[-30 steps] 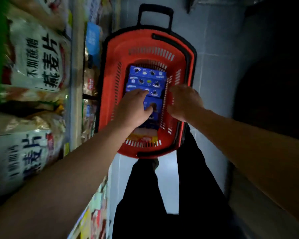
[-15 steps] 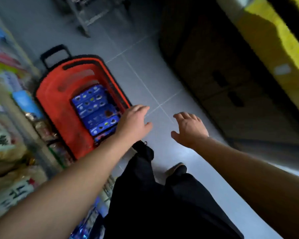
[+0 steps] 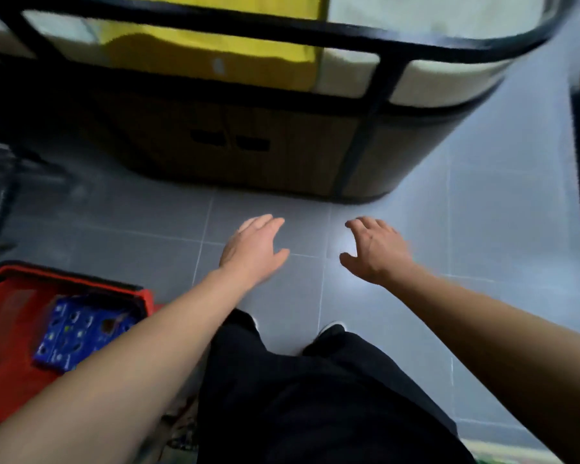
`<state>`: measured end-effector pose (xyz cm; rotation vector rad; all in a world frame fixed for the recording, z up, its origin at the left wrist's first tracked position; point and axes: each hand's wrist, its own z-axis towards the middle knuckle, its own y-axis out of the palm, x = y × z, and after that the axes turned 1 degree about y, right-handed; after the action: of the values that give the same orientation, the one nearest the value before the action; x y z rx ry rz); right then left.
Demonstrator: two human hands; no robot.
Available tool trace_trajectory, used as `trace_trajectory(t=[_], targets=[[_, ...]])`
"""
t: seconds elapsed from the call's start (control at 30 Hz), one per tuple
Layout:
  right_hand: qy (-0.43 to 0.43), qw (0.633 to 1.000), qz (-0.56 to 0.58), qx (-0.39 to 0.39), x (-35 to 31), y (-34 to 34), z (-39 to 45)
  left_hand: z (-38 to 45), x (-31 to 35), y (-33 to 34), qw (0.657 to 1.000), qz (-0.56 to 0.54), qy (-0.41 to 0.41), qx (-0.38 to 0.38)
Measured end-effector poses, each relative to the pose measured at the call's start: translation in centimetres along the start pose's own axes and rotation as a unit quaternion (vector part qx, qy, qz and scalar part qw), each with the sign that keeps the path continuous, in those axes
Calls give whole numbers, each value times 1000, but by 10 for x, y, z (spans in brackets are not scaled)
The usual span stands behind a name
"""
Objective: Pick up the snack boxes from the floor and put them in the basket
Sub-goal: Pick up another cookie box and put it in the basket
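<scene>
While hands [image 3: 253,251] hover — grey tiled floor [image 3: 482,229]

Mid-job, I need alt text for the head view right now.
Both bare hands, left hand and right hand, reach out open and empty over the grey tiled floor. The red plastic basket at lower left holds blue snack boxes; a dark wooden display stand stands ahead.

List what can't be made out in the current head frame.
- Basket: cut off by the left edge, and the left forearm covers its near side, so the box count is unknown.
- Blue snack boxes: print blurred, unreadable.
- Floor: no boxes show; legs and arms hide the near part.
- Left hand and right hand: fingers spread and empty, edges motion-blurred.
- Cabinet: top blurred, contents unclear.
</scene>
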<state>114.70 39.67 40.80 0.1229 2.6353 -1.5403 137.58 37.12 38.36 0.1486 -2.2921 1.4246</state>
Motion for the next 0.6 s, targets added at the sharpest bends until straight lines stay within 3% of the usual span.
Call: trace_trajectory(t=[0.3, 0.6], targets=[[163, 977, 131, 43, 189, -8, -69, 56, 198, 28, 987, 80, 130, -56], [252, 948, 183, 70, 337, -40, -57, 167, 354, 49, 960, 113, 247, -71]])
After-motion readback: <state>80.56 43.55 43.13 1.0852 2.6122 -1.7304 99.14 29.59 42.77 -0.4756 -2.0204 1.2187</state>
